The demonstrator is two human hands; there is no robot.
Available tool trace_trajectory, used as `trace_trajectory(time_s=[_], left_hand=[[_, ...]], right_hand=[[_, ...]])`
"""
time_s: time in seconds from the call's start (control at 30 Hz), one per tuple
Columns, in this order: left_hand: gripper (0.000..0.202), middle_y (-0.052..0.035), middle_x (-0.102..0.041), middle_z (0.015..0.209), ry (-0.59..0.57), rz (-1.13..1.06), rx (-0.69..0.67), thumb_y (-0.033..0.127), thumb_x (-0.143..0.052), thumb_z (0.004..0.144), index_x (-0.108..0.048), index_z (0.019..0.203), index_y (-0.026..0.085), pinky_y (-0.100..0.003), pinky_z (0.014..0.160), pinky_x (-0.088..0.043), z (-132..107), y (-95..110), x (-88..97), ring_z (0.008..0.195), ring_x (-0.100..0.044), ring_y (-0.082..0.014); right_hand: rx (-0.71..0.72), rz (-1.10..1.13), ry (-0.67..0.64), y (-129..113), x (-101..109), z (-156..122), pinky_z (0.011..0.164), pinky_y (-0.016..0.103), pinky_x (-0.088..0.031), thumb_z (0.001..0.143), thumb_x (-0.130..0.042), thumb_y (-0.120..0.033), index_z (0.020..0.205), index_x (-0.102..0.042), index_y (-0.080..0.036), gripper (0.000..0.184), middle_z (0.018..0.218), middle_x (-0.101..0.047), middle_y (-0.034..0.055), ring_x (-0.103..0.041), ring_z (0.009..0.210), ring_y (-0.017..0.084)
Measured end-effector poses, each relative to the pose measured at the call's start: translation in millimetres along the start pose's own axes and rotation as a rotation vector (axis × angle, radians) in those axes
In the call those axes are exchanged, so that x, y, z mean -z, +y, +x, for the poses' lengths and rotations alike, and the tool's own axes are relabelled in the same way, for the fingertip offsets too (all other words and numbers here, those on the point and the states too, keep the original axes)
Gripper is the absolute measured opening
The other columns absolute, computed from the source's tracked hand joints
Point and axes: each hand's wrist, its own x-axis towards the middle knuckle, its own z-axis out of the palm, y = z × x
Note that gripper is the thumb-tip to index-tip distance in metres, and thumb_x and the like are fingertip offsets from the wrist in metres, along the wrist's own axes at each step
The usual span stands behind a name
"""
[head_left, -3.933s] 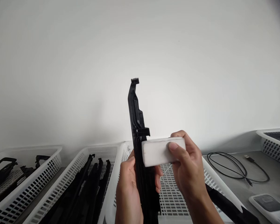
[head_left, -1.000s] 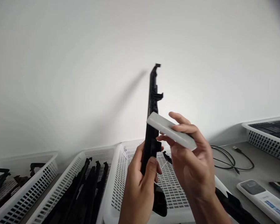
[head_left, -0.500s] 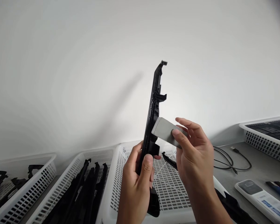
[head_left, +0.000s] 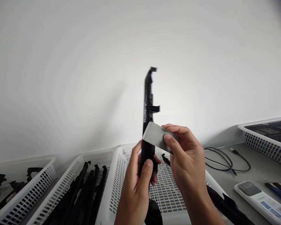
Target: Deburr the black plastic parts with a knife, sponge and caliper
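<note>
My left hand grips a long black plastic part near its lower half and holds it upright in front of the white wall. My right hand pinches a white rectangular block, thumb on its face, and presses one end against the black part's right side, just above my left fingers. The part's hooked top end reaches high against the wall. Its bottom end is hidden behind my left wrist.
Three white perforated baskets line the table: a left one with black pieces, a middle one full of long black parts, and one under my hands. At right lie a black cable, a white remote-like device and another basket.
Across the frames the black part tilted right, then came back upright. The white block turned from flat-on to angled and slid down to press on the part just above my left fingers.
</note>
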Motion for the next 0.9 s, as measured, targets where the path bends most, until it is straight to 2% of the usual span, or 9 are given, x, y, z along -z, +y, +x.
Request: trace_trajectory(time_s=[0.07, 0.2, 0.3, 0.37, 0.5, 0.63, 0.73, 0.8, 0.9], left_hand=[[0.05, -0.006, -0.071, 0.109, -0.041, 0.065, 0.019, 0.052, -0.058, 0.106, -0.057, 0.151, 0.032, -0.031, 0.074, -0.052, -1, 0, 3.2, 0.073, -0.055, -0.0154], [0.053, -0.0072, -0.072, 0.107, -0.102, 0.144, 0.037, 0.053, -0.058, 0.106, -0.058, 0.153, 0.031, -0.032, 0.074, -0.052, -2, 0, 8.8, 0.075, -0.057, -0.0162], [0.056, -0.0089, -0.072, 0.109, -0.153, 0.104, 0.042, 0.053, -0.059, 0.105, -0.056, 0.155, 0.03, -0.03, 0.067, -0.053, -3, 2, 9.2, 0.072, -0.06, -0.016], [0.058, -0.01, -0.073, 0.111, -0.114, 0.06, 0.047, 0.052, -0.062, 0.103, -0.054, 0.156, 0.029, -0.028, 0.061, -0.053, -3, 3, 8.9, 0.072, -0.061, -0.0161], [0.054, -0.0093, -0.076, 0.099, 0.074, -0.067, 0.016, 0.045, -0.056, 0.104, -0.058, 0.153, 0.022, -0.027, 0.058, -0.052, -2, 3, 10.4, 0.064, -0.058, -0.0151], [0.056, -0.0123, -0.077, 0.119, 0.216, -0.124, 0.014, 0.037, -0.054, 0.101, -0.059, 0.155, 0.022, -0.031, 0.069, -0.058, 0, -2, 10.5, 0.081, -0.07, -0.0206], [0.056, -0.009, -0.073, 0.139, 0.289, -0.086, 0.038, 0.034, -0.056, 0.101, -0.058, 0.156, 0.027, -0.034, 0.094, -0.059, -2, -4, 10.0, 0.113, -0.072, -0.026], [0.058, -0.0065, -0.069, 0.148, 0.273, -0.084, 0.026, 0.031, -0.059, 0.099, -0.057, 0.157, 0.03, -0.036, 0.108, -0.054, -4, -3, 11.2, 0.133, -0.065, -0.0292], [0.066, -0.0051, -0.064, 0.155, 0.189, -0.123, -0.021, 0.025, -0.064, 0.095, -0.053, 0.16, 0.031, -0.038, 0.117, -0.049, -5, 2, 13.7, 0.15, -0.052, -0.0317]], right_hand=[[0.002, 0.022, 0.018, 1, 1, 1, 0.096, 0.042, -0.055, 0.094, -0.077, -0.033, 0.101, -0.076, -0.026, 0.01, 0.121, -0.073, 0.0063, -0.067, 0.118, 0.025], [0.035, 0.053, 0.175, 1, 3, 4, 0.1, 0.04, -0.052, 0.093, -0.078, -0.029, 0.095, -0.074, -0.026, 0.006, 0.115, -0.073, 0.0036, -0.066, 0.116, 0.022], [0.028, 0.054, 0.108, 0, 4, 6, 0.096, 0.04, -0.053, 0.093, -0.078, -0.031, 0.094, -0.073, -0.026, 0.007, 0.117, -0.072, 0.0045, -0.065, 0.117, 0.023], [0.027, 0.036, 0.133, 1, 6, 7, 0.097, 0.041, -0.053, 0.093, -0.078, -0.032, 0.091, -0.073, -0.025, 0.008, 0.117, -0.072, 0.0047, -0.065, 0.117, 0.024], [-0.005, 0.012, 0.226, 0, 11, 7, 0.101, 0.042, -0.051, 0.095, -0.076, -0.032, 0.092, -0.077, -0.025, 0.007, 0.116, -0.073, 0.0051, -0.065, 0.119, 0.024], [-0.09, -0.023, -0.043, -6, 5, -2, 0.084, 0.04, -0.06, 0.097, -0.074, -0.035, 0.102, -0.084, -0.028, 0.013, 0.128, -0.074, 0.0086, -0.069, 0.118, 0.028], [-0.116, -0.084, -0.279, -12, -5, -10, 0.071, 0.039, -0.063, 0.098, -0.072, -0.037, 0.106, -0.085, -0.03, 0.017, 0.135, -0.072, 0.0089, -0.073, 0.104, 0.026], [-0.075, -0.169, -0.4, -15, -10, -14, 0.078, 0.043, -0.065, 0.099, -0.071, -0.038, 0.117, -0.083, -0.033, 0.022, 0.142, -0.069, 0.0081, -0.073, 0.106, 0.027], [0.038, -0.315, -0.516, -15, -13, -15, 0.103, 0.052, -0.059, 0.094, -0.076, -0.034, 0.134, -0.075, -0.037, 0.04, 0.144, -0.068, 0.0056, -0.066, 0.127, 0.03]])
